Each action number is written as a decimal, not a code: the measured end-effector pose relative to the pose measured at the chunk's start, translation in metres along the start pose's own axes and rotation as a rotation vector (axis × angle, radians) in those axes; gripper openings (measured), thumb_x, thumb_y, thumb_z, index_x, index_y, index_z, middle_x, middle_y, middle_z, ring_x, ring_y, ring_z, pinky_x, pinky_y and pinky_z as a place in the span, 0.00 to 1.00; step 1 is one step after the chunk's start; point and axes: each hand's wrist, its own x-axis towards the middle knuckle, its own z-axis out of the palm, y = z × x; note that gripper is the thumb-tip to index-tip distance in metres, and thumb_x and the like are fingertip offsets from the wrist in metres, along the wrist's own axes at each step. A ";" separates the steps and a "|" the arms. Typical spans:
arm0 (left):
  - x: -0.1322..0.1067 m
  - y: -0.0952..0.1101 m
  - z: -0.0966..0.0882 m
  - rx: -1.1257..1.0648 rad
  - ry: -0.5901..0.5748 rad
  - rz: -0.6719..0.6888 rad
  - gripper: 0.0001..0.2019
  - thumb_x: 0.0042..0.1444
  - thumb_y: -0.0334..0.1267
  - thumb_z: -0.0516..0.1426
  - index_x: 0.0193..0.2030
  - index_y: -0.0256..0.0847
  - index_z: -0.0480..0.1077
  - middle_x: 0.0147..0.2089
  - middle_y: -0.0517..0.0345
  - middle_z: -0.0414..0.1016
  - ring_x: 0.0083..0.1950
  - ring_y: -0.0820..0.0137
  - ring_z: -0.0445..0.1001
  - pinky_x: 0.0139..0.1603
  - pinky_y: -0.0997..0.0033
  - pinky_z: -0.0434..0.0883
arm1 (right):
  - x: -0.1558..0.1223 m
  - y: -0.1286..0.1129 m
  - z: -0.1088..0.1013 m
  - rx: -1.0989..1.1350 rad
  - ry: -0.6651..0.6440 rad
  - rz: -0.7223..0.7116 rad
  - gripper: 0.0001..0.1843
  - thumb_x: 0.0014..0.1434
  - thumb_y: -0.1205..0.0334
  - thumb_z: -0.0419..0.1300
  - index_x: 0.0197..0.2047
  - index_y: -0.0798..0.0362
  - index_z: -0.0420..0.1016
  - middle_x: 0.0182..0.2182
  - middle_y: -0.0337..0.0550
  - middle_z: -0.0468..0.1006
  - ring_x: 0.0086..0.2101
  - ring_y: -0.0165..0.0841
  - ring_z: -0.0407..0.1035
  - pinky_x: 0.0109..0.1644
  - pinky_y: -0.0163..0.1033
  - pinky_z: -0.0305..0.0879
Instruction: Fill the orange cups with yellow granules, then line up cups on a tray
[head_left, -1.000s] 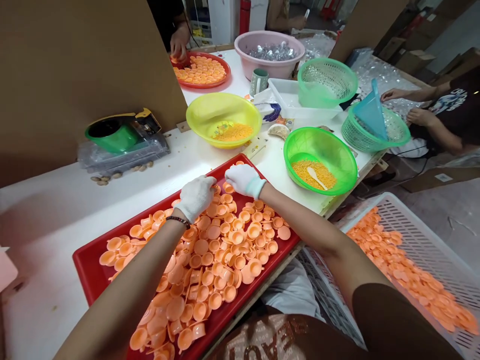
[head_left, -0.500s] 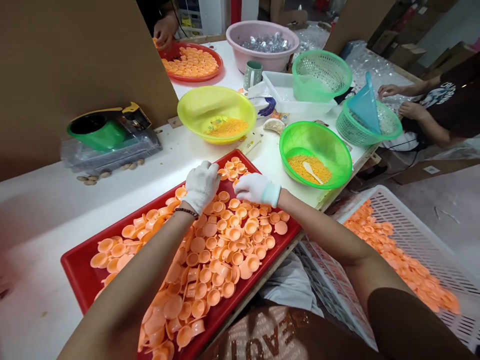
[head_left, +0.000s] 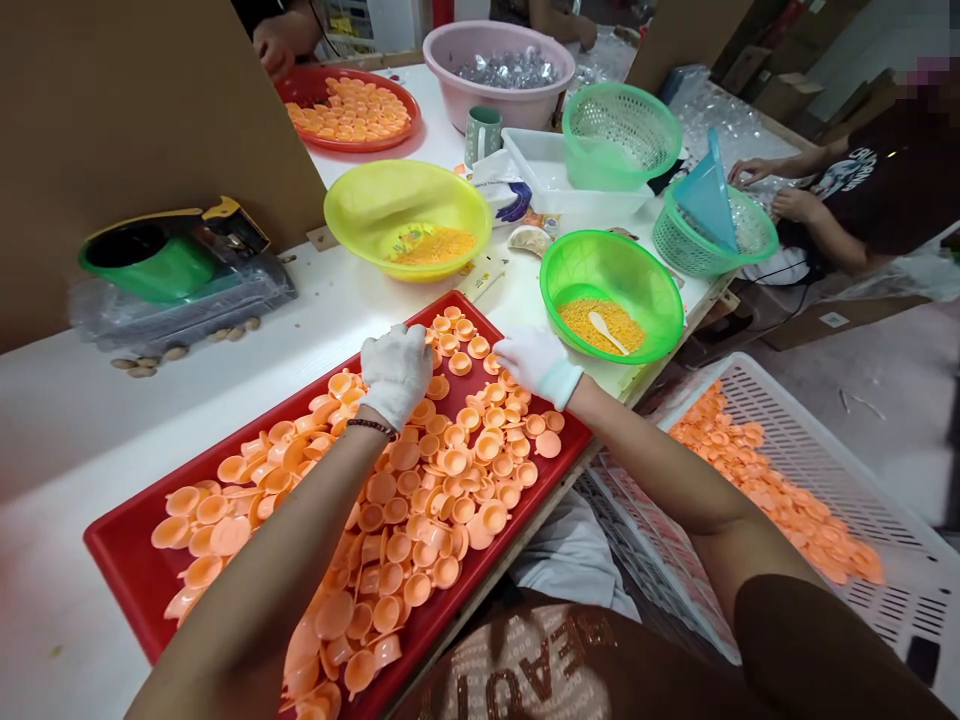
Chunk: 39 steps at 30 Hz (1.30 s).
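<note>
Small orange plastic cups (head_left: 456,462), shallow and round with thin tabs, lie heaped in a long red tray (head_left: 124,560) in front of me. My left hand (head_left: 396,372), in a white glove, is over the tray's far left side. Its fingers are curled, and whatever they hold is hidden. My right hand (head_left: 536,362), also gloved, is at the far right edge with its fingertips pinched at an orange cup (head_left: 492,364). Between the hands, several cups stand spaced apart, mouths up, at the tray's far end.
Beyond the tray stand a yellow bowl (head_left: 352,215) and a green bowl (head_left: 667,290) with small yellow pieces, the latter holding a white spoon (head_left: 606,332). A white crate (head_left: 817,440) of orange parts is at my right. Other people work across the table and at right.
My hands have moved apart slightly, the right one shifting right toward the tray's edge. More spaced cups show between them. The whole view has shifted a little.
</note>
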 end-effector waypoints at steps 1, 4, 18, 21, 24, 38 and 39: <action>-0.003 0.001 0.000 -0.012 0.009 0.016 0.19 0.68 0.40 0.44 0.52 0.38 0.74 0.53 0.40 0.78 0.51 0.54 0.77 0.46 0.57 0.65 | -0.002 0.003 0.004 -0.009 -0.010 -0.013 0.16 0.72 0.57 0.55 0.51 0.53 0.82 0.47 0.53 0.81 0.47 0.45 0.74 0.45 0.45 0.58; -0.016 0.003 0.001 -0.041 -0.036 0.121 0.14 0.66 0.44 0.51 0.43 0.43 0.75 0.47 0.49 0.80 0.46 0.58 0.78 0.43 0.61 0.65 | 0.000 0.003 0.017 -0.037 -0.018 -0.057 0.16 0.72 0.61 0.53 0.51 0.55 0.81 0.48 0.55 0.80 0.48 0.45 0.73 0.45 0.45 0.57; -0.031 0.029 0.010 -0.255 -0.094 0.285 0.12 0.63 0.45 0.55 0.44 0.42 0.77 0.45 0.50 0.81 0.44 0.59 0.77 0.43 0.62 0.66 | -0.048 0.000 0.008 -0.096 -0.318 -0.032 0.20 0.71 0.56 0.54 0.47 0.58 0.84 0.45 0.57 0.82 0.45 0.46 0.76 0.41 0.45 0.58; -0.038 0.034 0.009 -0.327 -0.168 0.290 0.10 0.60 0.42 0.56 0.41 0.43 0.77 0.40 0.54 0.81 0.39 0.63 0.77 0.36 0.66 0.65 | -0.046 -0.006 0.005 -0.076 -0.254 -0.015 0.18 0.72 0.57 0.54 0.50 0.56 0.83 0.46 0.56 0.81 0.45 0.45 0.76 0.40 0.44 0.58; -0.043 0.031 0.007 -0.370 -0.180 0.255 0.11 0.58 0.35 0.54 0.43 0.42 0.77 0.40 0.55 0.82 0.38 0.65 0.77 0.35 0.68 0.67 | -0.032 -0.008 0.009 -0.066 -0.159 -0.195 0.18 0.71 0.65 0.52 0.55 0.51 0.80 0.51 0.53 0.79 0.47 0.44 0.75 0.41 0.44 0.58; -0.035 0.039 0.013 -0.240 -0.098 0.220 0.11 0.64 0.38 0.53 0.46 0.39 0.75 0.44 0.45 0.79 0.44 0.56 0.78 0.42 0.61 0.68 | -0.054 -0.013 0.023 0.041 -0.023 0.029 0.19 0.74 0.54 0.51 0.45 0.55 0.81 0.44 0.53 0.79 0.45 0.45 0.73 0.44 0.47 0.56; -0.033 0.041 0.014 -0.214 -0.106 0.224 0.10 0.63 0.37 0.53 0.44 0.39 0.75 0.43 0.45 0.79 0.43 0.55 0.78 0.40 0.60 0.67 | -0.050 -0.014 0.024 0.027 -0.028 0.043 0.17 0.73 0.57 0.51 0.45 0.55 0.81 0.44 0.54 0.79 0.46 0.45 0.73 0.44 0.47 0.57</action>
